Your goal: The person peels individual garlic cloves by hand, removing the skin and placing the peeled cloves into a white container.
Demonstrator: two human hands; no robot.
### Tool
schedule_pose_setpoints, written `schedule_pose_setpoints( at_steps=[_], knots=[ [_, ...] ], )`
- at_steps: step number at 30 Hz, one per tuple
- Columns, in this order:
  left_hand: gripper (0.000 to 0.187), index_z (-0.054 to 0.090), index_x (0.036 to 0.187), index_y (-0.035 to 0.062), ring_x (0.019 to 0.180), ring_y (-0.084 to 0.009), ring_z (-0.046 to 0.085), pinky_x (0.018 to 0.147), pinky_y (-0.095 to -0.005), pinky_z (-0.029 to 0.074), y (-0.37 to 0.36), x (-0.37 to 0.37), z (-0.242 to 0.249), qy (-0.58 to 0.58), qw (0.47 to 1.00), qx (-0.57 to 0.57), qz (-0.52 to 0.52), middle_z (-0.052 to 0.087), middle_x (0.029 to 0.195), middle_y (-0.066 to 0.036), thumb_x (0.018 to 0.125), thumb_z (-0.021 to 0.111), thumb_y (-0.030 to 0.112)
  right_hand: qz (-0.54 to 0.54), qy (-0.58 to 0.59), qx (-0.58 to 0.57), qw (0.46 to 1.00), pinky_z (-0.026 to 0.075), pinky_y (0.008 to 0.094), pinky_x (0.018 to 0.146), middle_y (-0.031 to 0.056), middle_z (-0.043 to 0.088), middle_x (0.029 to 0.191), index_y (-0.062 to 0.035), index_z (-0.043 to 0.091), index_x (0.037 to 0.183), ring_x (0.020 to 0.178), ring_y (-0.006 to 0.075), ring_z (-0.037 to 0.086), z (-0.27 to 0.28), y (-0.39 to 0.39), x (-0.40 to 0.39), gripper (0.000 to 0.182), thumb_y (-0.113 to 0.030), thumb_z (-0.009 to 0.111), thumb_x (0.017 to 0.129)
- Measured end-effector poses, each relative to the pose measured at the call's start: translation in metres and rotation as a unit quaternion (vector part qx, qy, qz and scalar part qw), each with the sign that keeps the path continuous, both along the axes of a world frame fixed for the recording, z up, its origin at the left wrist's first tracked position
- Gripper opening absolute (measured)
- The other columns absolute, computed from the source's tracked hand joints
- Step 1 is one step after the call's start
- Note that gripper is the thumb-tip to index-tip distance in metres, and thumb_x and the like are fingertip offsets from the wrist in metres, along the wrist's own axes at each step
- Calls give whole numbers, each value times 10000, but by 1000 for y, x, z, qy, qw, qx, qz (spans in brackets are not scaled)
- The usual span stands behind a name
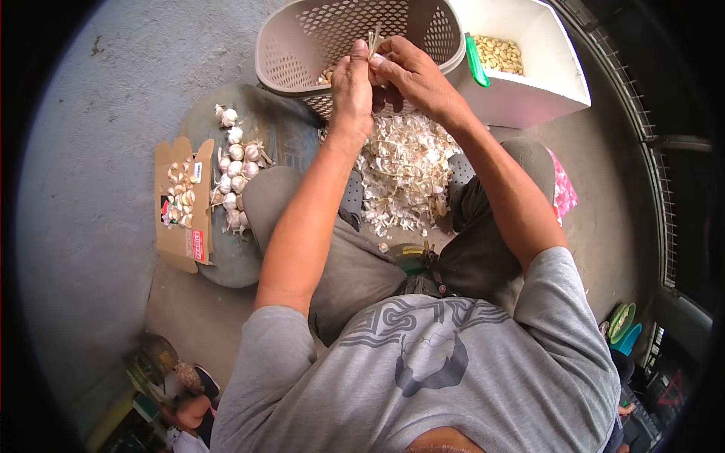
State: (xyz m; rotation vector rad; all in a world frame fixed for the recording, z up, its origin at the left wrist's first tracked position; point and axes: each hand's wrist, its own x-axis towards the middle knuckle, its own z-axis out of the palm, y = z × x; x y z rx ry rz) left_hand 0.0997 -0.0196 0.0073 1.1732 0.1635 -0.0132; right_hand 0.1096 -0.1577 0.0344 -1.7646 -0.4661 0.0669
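Both hands are raised together over the near rim of a perforated basket [302, 92]. My left hand [353, 89] has its fingers closed on a garlic bulb, whose pale dry stem [372, 41] sticks up between the thumbs. From the right, my right hand [411, 74] pinches at the same bulb, its fingers bent around it. Most of the bulb is hidden by the fingers. Inside the basket, a few cloves [326, 75] show beside my left wrist. A heap of garlic skins [404, 170] lies on the floor below the hands, between the feet.
Whole garlic bulbs [236, 167] lie on a round grey surface [226, 270] at the left, beside a cardboard box [175, 245] holding cloves [181, 192]. A white container [544, 94] with peeled cloves [498, 56] and a green-handled tool [476, 60] stands at the right. Another person's arm [195, 409] shows lower left.
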Motion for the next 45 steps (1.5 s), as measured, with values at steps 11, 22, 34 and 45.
schedule_pose_setpoints(
  at_steps=[11,22,34,45],
  knots=[
    [276,579,898,109,566,-128,588,474,-303,515,0,-11,11,22,997,-81,-1,595,725,-11,1052,448,297,-52,-72,-71,994,528,462,730,260,673,832,24,561,1034,810,417,681,0,11,-4,352,-327,532,1045],
    [206,641,915,82,702,-178,679,625,-372,620,5,-9,11,79,980,-179,22,651,837,-43,999,533,236,-54,-96,-66,992,512,460,753,245,640,845,16,560,1039,807,390,647,-4,21,-8,323,-302,505,1039],
    [454,663,1018,120,658,-189,658,527,-385,545,16,-4,7,50,989,-136,-35,684,842,-48,1040,512,547,-65,20,20,997,502,391,703,150,614,770,38,608,963,705,239,590,-6,11,8,320,-232,447,1022],
    [306,568,901,31,681,-101,573,622,-256,485,-13,-4,0,-76,991,-35,103,633,833,-47,1096,486,252,-78,-17,-16,997,540,375,743,177,676,854,35,599,1086,787,250,673,-2,16,-4,324,-265,482,1057]
  ],
)
